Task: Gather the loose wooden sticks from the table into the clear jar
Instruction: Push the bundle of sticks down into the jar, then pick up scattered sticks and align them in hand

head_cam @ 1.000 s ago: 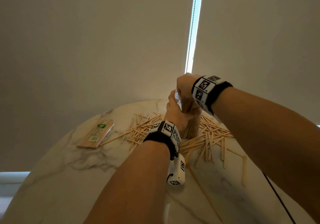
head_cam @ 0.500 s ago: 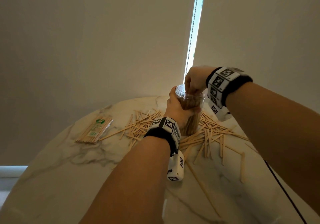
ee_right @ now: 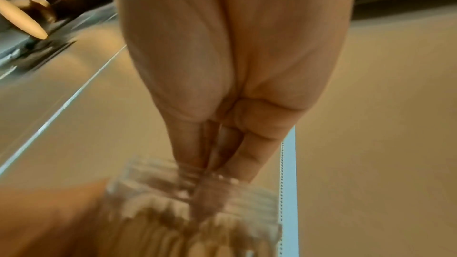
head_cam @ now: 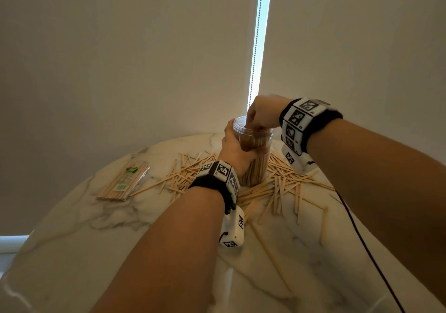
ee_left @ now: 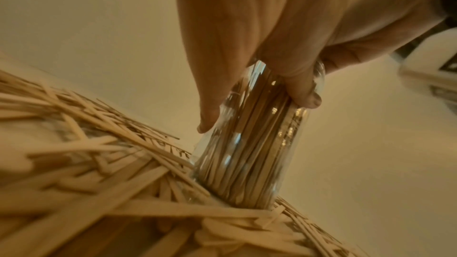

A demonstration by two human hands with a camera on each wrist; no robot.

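Observation:
The clear jar stands upright on the marble table, packed with upright wooden sticks. My left hand grips it round the middle, thumb and fingers wrapped on the wall. Directly above the mouth hovers my right hand; its fingers point down, bunched together, with the tips inside the rim. I see nothing held in them. Loose sticks lie scattered around the jar's base on both sides.
A wrapped packet of skewers lies at the table's left. Several long sticks reach toward the near edge at the right. A dark cable runs over the table's right side. Behind the table hang roller blinds with a bead cord.
My right hand has risen from deep in the jar to its mouth. The rim, earlier covered by that hand, shows now. My left hand keeps its grip.

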